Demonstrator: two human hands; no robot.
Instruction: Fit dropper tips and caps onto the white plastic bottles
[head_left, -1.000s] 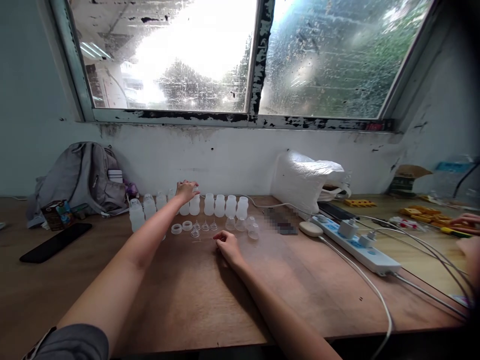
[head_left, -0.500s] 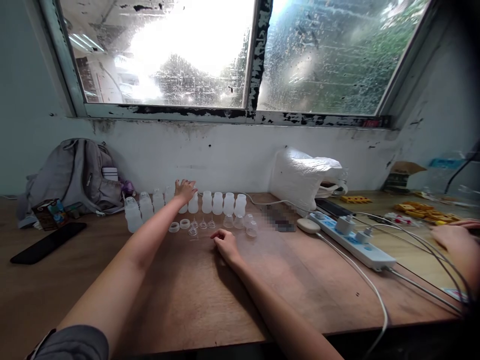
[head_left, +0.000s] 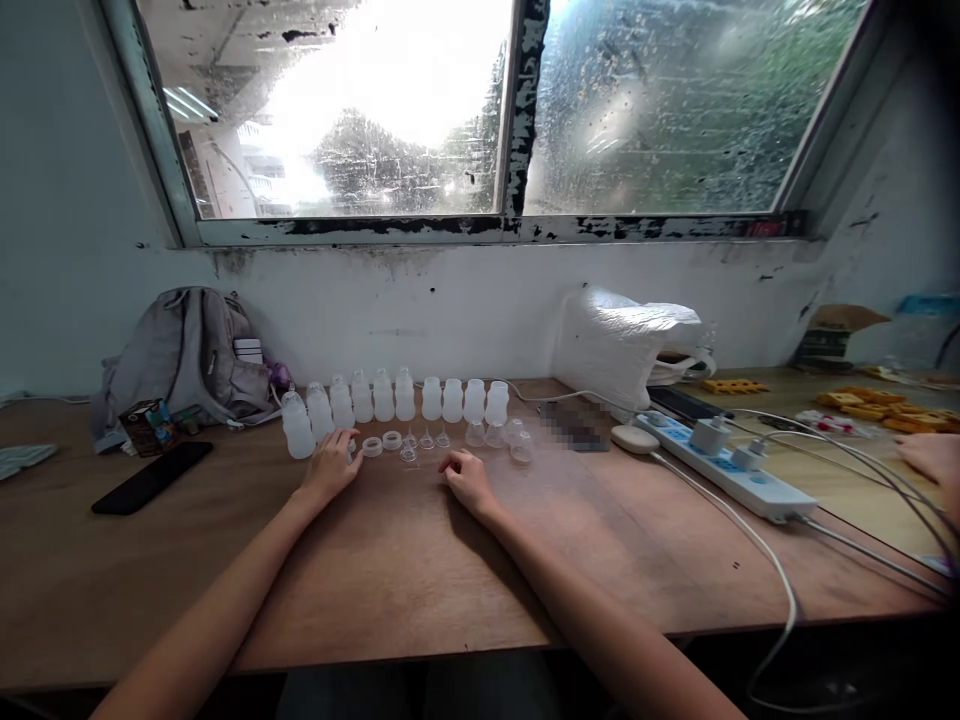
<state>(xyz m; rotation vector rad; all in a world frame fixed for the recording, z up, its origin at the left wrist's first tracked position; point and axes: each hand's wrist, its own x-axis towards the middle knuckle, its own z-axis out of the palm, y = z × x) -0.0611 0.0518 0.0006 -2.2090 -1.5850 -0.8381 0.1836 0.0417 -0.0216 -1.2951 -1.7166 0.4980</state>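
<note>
Translucent baby bottles (head_left: 362, 398) stand in a row near the wall, the left ones topped and several right ones (head_left: 474, 402) without tops. My left hand (head_left: 330, 468) rests on the table before the left bottles, fingers bent around something pale that they mostly hide. Beside its fingertips lie two whitish screw rings (head_left: 373, 447). Clear bottle teats (head_left: 426, 439) stand to the right of the rings. My right hand (head_left: 466, 478) lies on its side on the table in front of the teats, fingers curled with nothing visible in them. Clear domed caps (head_left: 520, 449) sit beyond it to the right.
A grey backpack (head_left: 191, 350), a small carton (head_left: 148, 428) and a black phone (head_left: 154, 478) are at left. To the right are a white plastic bag (head_left: 604, 345), a round white device (head_left: 634, 440), a power strip (head_left: 727, 470) with cables, and another person's hand (head_left: 930, 458).
My left hand has come back from the top of the bottle row, down and left to beside the rings. A topped bottle stands where it was. My right hand stays curled on the table.
</note>
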